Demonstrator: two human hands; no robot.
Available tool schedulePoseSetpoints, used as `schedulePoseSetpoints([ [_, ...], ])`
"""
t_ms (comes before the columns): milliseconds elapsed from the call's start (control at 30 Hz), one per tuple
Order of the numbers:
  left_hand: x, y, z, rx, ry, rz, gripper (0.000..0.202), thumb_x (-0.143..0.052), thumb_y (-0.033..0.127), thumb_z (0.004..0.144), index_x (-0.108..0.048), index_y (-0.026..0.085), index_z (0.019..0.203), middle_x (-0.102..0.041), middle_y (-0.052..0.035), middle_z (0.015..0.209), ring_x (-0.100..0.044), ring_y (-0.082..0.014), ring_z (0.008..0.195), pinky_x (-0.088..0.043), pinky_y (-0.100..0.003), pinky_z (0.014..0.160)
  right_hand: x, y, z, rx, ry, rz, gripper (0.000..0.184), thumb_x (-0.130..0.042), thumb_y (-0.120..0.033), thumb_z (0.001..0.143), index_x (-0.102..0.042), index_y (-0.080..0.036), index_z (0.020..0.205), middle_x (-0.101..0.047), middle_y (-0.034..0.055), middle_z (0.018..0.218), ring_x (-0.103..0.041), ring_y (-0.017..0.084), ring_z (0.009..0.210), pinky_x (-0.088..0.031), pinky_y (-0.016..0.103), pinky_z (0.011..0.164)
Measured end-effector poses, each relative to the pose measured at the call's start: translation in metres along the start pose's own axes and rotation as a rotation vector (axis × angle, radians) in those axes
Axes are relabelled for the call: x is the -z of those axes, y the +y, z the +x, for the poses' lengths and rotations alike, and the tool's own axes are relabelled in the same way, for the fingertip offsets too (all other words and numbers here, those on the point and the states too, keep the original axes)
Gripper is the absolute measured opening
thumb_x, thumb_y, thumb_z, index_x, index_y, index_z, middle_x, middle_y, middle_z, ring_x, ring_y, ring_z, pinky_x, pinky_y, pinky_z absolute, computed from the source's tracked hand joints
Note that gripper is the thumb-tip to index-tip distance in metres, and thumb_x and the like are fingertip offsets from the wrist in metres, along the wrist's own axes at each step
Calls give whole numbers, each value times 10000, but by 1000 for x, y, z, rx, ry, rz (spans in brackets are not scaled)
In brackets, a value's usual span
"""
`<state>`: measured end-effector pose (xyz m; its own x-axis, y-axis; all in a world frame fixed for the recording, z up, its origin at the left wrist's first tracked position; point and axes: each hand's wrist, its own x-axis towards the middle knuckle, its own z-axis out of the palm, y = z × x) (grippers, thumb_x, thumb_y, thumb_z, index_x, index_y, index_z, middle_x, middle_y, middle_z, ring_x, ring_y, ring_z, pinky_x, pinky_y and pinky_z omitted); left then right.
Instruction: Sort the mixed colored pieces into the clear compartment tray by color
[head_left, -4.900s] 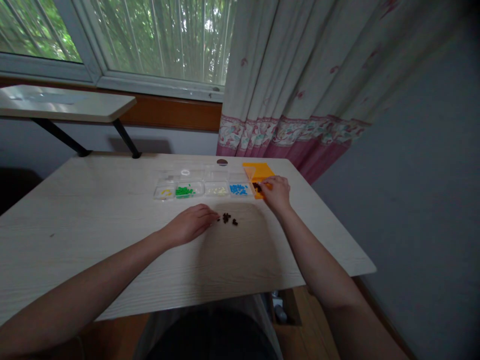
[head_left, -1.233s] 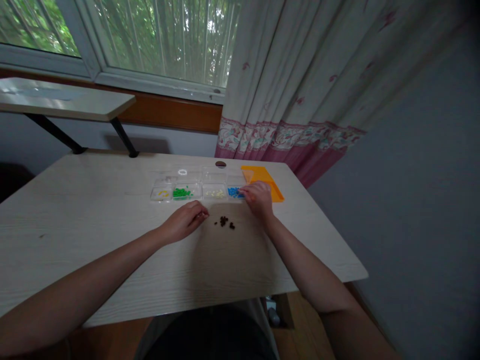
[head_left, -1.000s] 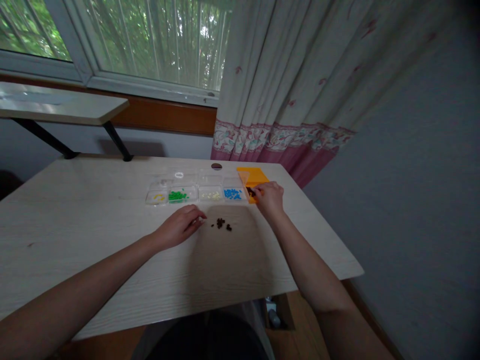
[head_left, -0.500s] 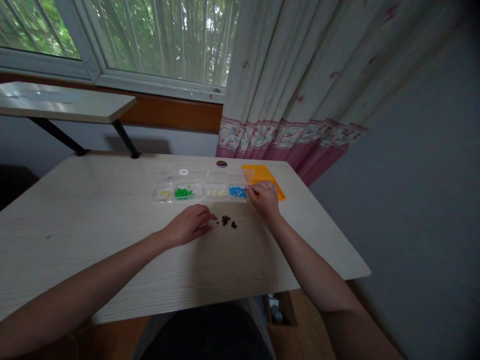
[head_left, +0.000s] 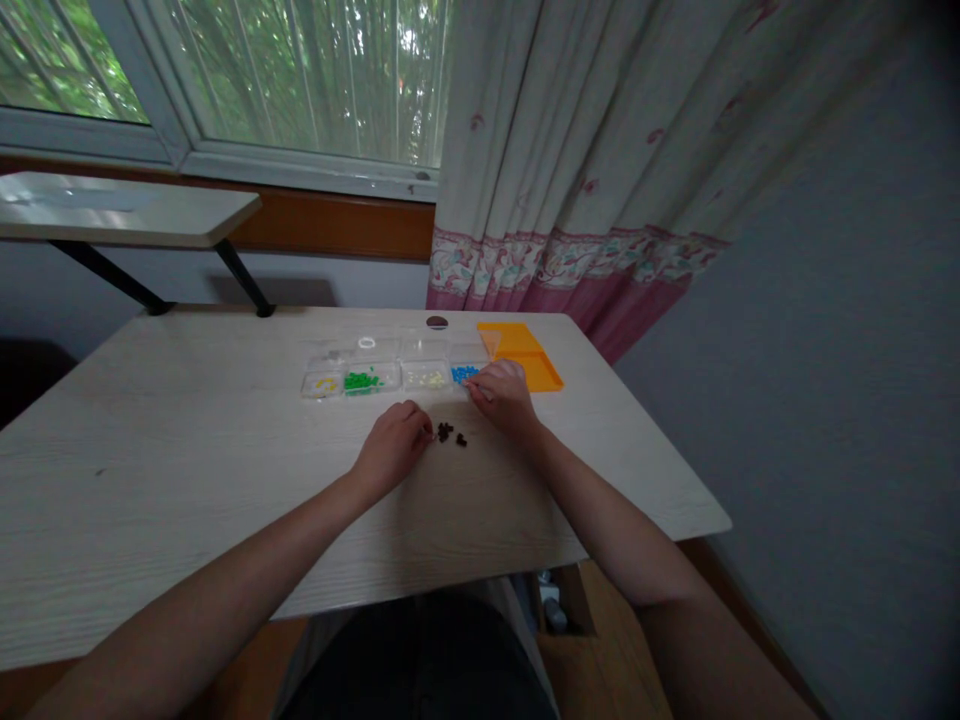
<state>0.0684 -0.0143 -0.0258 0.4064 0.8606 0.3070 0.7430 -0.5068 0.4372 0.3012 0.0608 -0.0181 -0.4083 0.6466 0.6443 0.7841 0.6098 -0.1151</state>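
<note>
My left hand (head_left: pixel 395 440) rests on the table with thumb and fingers pinched together, just left of a small pile of dark brown pieces (head_left: pixel 445 432). Whatever lies between those fingertips is hidden. My right hand (head_left: pixel 504 396) is closed in a pinch at the front of the clear compartment of blue pieces (head_left: pixel 464 373), partly covering it; what it holds is too small to name. Leftward in the row of clear, open-lidded boxes are pale cream pieces (head_left: pixel 426 379), green pieces (head_left: pixel 362 381) and a few yellow pieces (head_left: pixel 325 384).
An open orange case (head_left: pixel 541 370) lies behind and right of my right hand. A dark round spot (head_left: pixel 436 322) marks the table's back edge. A raised shelf (head_left: pixel 150 215) on black legs stands back left. A curtain (head_left: pixel 540 170) hangs behind the pale table (head_left: pixel 225 480).
My left fingers have closed where a single dark piece lay beside the pile. My right hand has moved left and slightly nearer, along the front of the blue compartment. The view has shifted slightly.
</note>
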Motion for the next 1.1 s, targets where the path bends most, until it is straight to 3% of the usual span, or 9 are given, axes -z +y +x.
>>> schedulePoseSetpoints([
  [300, -1, -9, 4, 14, -5, -82, 105, -536, 221, 907, -624, 163, 903, -586, -72, 924, -557, -208, 895, -458, -341, 825, 4, -18, 4, 216, -124, 179, 205, -547, -327, 936, -716, -243, 856, -704, 26, 815, -559, 186, 835, -362, 385, 904],
  [533, -2, -23, 9, 53, 106, -324, 243, -457, 315, 957, -599, 169, 824, -559, -32, 824, -545, -171, 823, -442, -302, 759, 5, -32, 2, 312, -144, 261, 220, -579, -359, 922, -711, -248, 1059, -696, 42, 875, -573, 203, 903, -404, 383, 891],
  [833, -2, -24, 9, 62, 117, -386, 292, -429, 349, 973, -616, 177, 830, -591, -37, 844, -567, -170, 840, -451, -307, 785, -5, -47, 1, 310, -65, 313, 177, -583, -336, 931, -733, -242, 928, -706, 31, 795, -598, 174, 823, -432, 345, 884],
  [1100, 1, -21, 9, 51, 90, -324, 313, -382, 330, 990, -637, 171, 901, -605, -59, 898, -576, -187, 894, -472, -323, 825, 0, -48, 3, 252, -122, 307, 221, -549, -361, 944, -736, -248, 907, -710, 45, 819, -606, 185, 851, -431, 363, 878],
])
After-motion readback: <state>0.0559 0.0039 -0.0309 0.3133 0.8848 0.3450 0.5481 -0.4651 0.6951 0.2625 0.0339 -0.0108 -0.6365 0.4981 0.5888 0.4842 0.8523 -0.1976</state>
